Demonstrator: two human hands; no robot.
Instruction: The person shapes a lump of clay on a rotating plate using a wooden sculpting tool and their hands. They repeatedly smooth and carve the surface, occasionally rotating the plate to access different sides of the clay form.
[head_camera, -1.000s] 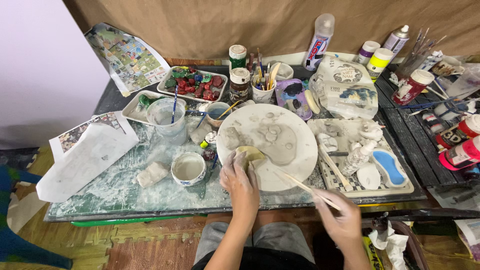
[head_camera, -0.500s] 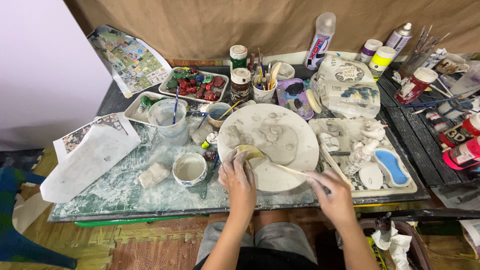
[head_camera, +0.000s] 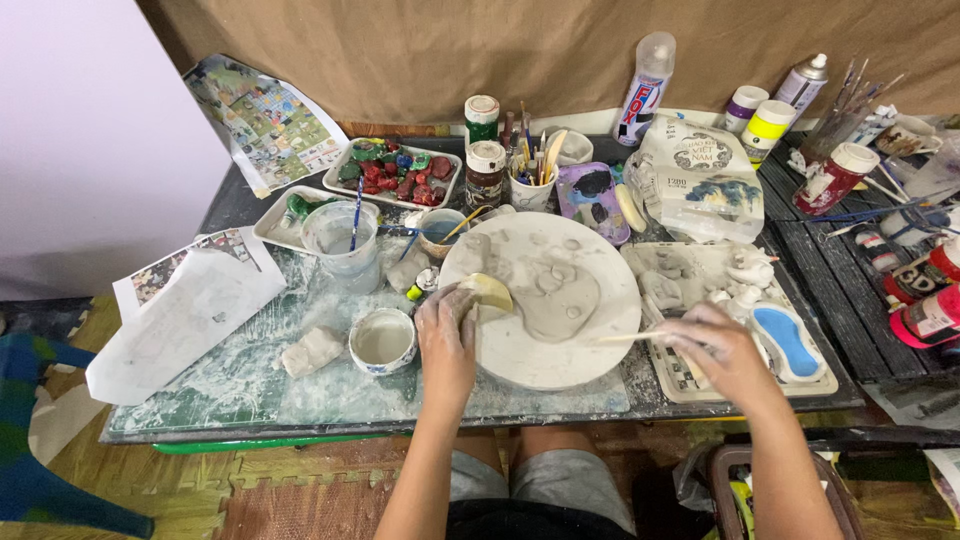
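A round white board lies on the table in front of me with a flat slab of grey clay on it. My left hand presses a yellowish sponge against the board's left edge. My right hand holds a thin wooden stick whose tip points left over the board's right rim. That hand hovers above a tray of white clay figures and a blue oval piece.
A small white bowl and a clay lump sit left of the board. Behind are a water cup, a tray of red and green pieces, jars, a brush cup, spray cans and paint bottles. Papers lie at left.
My right hand has moved up from the table's front edge to the tray at the right, taking the stick with it. My left hand stays on the sponge.
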